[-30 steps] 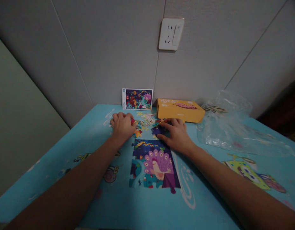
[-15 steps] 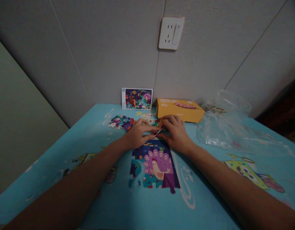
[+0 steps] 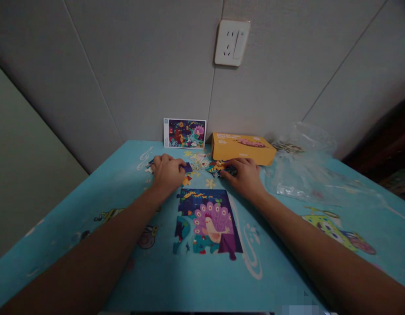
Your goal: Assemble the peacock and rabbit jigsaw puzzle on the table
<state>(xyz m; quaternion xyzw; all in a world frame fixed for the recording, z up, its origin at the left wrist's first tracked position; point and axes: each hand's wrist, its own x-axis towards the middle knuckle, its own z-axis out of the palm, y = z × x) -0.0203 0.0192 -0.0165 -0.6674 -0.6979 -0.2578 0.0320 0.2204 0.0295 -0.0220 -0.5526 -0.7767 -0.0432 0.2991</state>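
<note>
A partly joined jigsaw puzzle [image 3: 212, 223] with a pink peacock lies flat in front of me. Beyond it on the left, my left hand [image 3: 167, 173] is closed over puzzle pieces, its fingers curled down; a dark purple piece [image 3: 188, 167] shows beside the thumb. On the right, my right hand [image 3: 243, 175] has thumb and fingers closed around part of a small pile of puzzle pieces [image 3: 216, 167] in front of the orange box. The palms and some fingertips are hidden, so the exact pieces held cannot be made out.
A picture card [image 3: 184, 133] of the whole scene leans on the wall. The orange box [image 3: 243, 148] stands right of it, and a crumpled clear plastic bag [image 3: 297, 175] lies farther right. A printed blue cloth [image 3: 149, 280] covers the table.
My hands were together above the joined puzzle with a thin piece between them. They have parted: the left went left to the pieces there, the right slightly right to the pile.
</note>
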